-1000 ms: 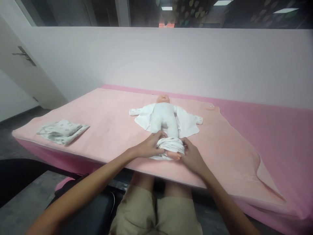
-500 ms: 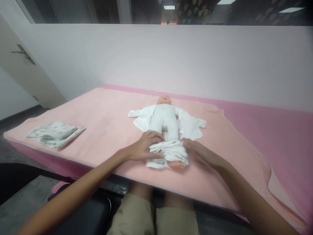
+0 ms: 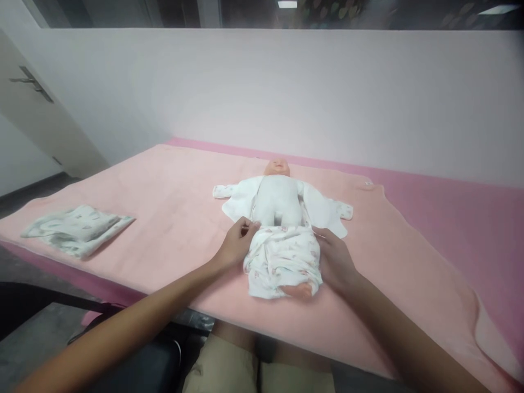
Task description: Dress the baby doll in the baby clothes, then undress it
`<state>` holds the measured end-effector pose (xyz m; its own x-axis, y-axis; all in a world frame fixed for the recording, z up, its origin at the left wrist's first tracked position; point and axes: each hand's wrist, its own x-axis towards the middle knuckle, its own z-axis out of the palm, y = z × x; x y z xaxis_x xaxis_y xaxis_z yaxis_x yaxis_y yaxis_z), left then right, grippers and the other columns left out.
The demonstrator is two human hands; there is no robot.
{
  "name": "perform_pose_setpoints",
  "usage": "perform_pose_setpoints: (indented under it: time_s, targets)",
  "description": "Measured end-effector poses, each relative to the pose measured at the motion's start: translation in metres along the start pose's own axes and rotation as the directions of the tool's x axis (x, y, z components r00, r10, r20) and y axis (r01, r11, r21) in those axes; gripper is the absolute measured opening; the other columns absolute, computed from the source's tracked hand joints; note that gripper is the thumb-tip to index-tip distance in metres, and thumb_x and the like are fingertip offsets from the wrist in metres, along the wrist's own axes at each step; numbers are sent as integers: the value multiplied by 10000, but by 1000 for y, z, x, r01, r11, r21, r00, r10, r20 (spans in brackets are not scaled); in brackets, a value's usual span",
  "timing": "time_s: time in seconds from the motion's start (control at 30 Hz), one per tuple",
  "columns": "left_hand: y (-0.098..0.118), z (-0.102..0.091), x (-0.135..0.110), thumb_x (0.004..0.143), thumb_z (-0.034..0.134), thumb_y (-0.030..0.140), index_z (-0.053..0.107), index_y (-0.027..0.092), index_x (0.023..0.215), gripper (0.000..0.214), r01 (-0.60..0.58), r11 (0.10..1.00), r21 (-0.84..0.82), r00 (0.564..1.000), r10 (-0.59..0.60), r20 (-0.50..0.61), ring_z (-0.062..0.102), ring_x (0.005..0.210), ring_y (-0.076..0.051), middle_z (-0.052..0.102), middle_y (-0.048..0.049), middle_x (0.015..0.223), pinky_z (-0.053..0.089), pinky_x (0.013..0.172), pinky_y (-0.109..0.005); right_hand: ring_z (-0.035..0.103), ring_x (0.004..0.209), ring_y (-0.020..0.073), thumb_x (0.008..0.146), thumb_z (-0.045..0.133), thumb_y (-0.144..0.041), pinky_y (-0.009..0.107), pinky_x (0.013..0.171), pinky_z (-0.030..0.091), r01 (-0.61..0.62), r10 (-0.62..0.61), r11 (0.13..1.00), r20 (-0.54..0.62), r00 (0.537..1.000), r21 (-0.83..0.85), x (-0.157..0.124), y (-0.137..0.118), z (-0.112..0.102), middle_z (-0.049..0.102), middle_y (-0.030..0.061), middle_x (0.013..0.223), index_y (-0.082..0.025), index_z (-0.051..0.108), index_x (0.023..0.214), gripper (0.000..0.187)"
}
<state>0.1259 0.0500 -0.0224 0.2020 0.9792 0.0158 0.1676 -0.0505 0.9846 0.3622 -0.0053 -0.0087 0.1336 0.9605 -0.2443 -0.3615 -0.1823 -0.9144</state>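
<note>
A baby doll (image 3: 277,196) lies on its back on a pale pink blanket (image 3: 176,191), head pointing away from me. An open white top (image 3: 323,210) is spread under its torso. White printed trousers (image 3: 282,262) cover its legs, and one bare foot (image 3: 301,290) sticks out at the near end. My left hand (image 3: 235,245) pinches the waistband at the doll's left hip. On the opposite hip my right hand (image 3: 333,259) grips the same waistband.
A folded printed cloth (image 3: 73,229) lies at the blanket's left end. The blanket covers a darker pink mattress (image 3: 458,218) against a white wall. My knees in khaki shorts (image 3: 254,371) show below the near edge. A door (image 3: 33,109) stands at the left.
Both hands have drawn the trousers up the doll's legs, from bunched at the feet to the hips. The camera view has tilted slightly down.
</note>
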Motion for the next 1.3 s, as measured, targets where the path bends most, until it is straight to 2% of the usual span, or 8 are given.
perform_pose_setpoints:
  time_s: [0.17, 0.27, 0.47, 0.63, 0.8, 1.0, 1.13, 1.3]
  targets:
    - [-1, 3, 14, 901, 649, 708, 537, 207, 822, 520, 136, 976, -170, 990, -130, 49, 516, 748, -158, 544, 17, 789, 428, 686, -276, 560, 637, 203, 714, 772, -330, 348, 634, 471, -73, 73, 996, 7, 997, 48, 9, -1, 14, 623, 1, 619, -222, 661, 622, 180]
    - [2, -1, 22, 886, 663, 716, 547, 206, 835, 525, 159, 953, -260, 984, -132, 116, 522, 718, -150, 558, 18, 784, 420, 657, -266, 541, 665, 198, 730, 756, -345, 336, 660, 462, -122, 110, 989, 132, 985, 84, 18, -2, 21, 618, 3, 644, -226, 668, 647, 169]
    - [12, -27, 24, 906, 721, 557, 618, 205, 895, 367, -39, 998, -40, 974, 47, 221, 484, 645, -128, 559, 27, 736, 346, 592, -252, 493, 715, 164, 801, 776, -363, 289, 664, 394, 50, 14, 987, 388, 922, -152, 44, -7, -6, 579, -13, 741, -217, 630, 733, 217]
    - [26, -35, 35, 935, 700, 505, 618, 200, 846, 328, -255, 934, 251, 963, 223, 149, 472, 728, -138, 573, 17, 808, 365, 658, -265, 444, 660, 148, 790, 776, -402, 276, 595, 306, 193, -106, 952, 334, 937, -238, 60, -22, -15, 525, -27, 727, -221, 609, 781, 246]
    - [24, -19, 65, 942, 666, 589, 576, 215, 885, 389, -98, 995, -34, 994, 99, 51, 540, 782, -146, 575, 17, 849, 424, 689, -249, 468, 664, 168, 745, 776, -386, 296, 608, 374, 202, -189, 975, 131, 973, -94, 74, -25, 13, 511, -19, 700, -232, 536, 697, 289]
    - [8, -1, 92, 813, 797, 626, 572, 229, 905, 465, 154, 902, -404, 986, -116, 118, 627, 776, -161, 638, 16, 868, 503, 711, -271, 531, 655, 225, 788, 670, -464, 363, 636, 463, 100, -108, 992, 129, 986, 72, 93, -11, 27, 544, -11, 681, -278, 577, 839, 215]
    - [5, -7, 92, 818, 804, 606, 580, 216, 873, 453, 64, 952, -301, 986, -14, 165, 618, 746, -163, 633, 7, 823, 481, 664, -263, 466, 636, 179, 769, 754, -499, 316, 616, 398, 203, -178, 965, 149, 973, -169, 99, -13, 9, 501, -27, 668, -253, 544, 746, 324]
    - [10, -17, 94, 901, 732, 593, 560, 223, 874, 409, -83, 973, -216, 980, 119, 158, 584, 720, -142, 600, 19, 824, 450, 632, -245, 497, 728, 171, 875, 739, -532, 310, 678, 388, 479, -399, 729, 265, 878, -489, 96, -30, 2, 568, -16, 766, -233, 604, 775, 342]
